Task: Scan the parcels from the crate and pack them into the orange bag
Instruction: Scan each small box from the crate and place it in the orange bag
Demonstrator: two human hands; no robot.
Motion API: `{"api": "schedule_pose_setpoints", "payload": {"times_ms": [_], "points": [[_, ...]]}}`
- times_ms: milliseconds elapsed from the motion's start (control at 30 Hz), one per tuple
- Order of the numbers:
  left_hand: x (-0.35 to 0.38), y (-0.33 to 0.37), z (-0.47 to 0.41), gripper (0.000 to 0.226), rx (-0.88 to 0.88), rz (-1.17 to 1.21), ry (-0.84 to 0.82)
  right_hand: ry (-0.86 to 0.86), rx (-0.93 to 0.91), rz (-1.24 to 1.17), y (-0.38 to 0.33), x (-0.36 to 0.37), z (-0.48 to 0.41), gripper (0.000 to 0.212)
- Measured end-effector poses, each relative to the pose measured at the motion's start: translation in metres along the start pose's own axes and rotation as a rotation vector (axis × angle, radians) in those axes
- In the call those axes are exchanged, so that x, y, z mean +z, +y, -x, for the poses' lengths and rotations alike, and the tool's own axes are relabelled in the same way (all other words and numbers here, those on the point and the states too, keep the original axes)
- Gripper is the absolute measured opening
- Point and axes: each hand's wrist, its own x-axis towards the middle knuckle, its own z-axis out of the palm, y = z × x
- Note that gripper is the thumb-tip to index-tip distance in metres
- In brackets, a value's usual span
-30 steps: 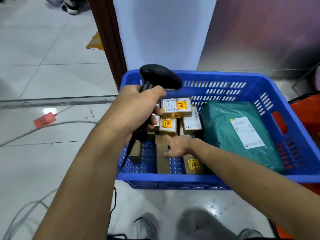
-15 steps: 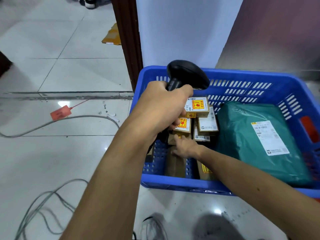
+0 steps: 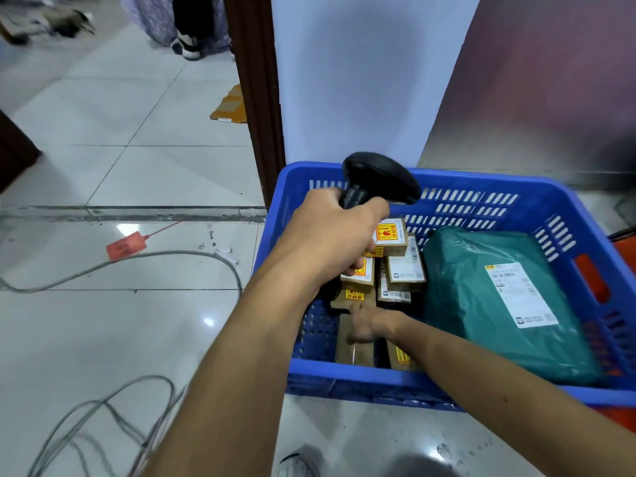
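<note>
Little had moved over the last second: the left hand (image 3: 330,235) stayed clenched round the grip of the black barcode scanner (image 3: 378,177), held over the blue crate (image 3: 378,376), and the right hand (image 3: 370,321) stayed low among the small cartons (image 3: 401,270) at the crate's left end; only the view had swung leftward. Its fingers lay over a plain brown carton (image 3: 354,349) near the front wall. Whether they had closed on it could not be told. A green poly mailer (image 3: 481,297) filled the crate's right half, label up. The orange bag (image 3: 628,253) showed only as a sliver beyond the right wall. The step appeared to be picking the next carton. It would go best if one box were lifted clear of its neighbours, label turned toward the scanner's window, since several labels sat close together and a stray read seemed likely.
</note>
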Motion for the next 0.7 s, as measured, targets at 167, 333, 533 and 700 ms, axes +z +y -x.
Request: {"api": "schedule_pose_setpoints", "payload": {"times_ms": [167,333,533,700], "points": [[-0.007,-0.009,-0.006,0.018,-0.037,-0.029,-0.007,-0.031,0.034,-0.025,0.011,0.005,-0.021,0.084],[-0.006,-0.012,-0.016,0.02,-0.052,-0.044,0.0,-0.033,0.002,-0.066,0.02,-0.004,-0.028,0.073],[0.002,-0.009,-0.019,0.02,-0.039,-0.072,0.011,-0.07,0.003,-0.056,0.025,-0.003,-0.032,0.065],[0.007,-0.008,-0.021,0.019,-0.039,-0.091,0.011,-0.044,-0.01,-0.087,0.03,-0.003,-0.024,0.075]]}}
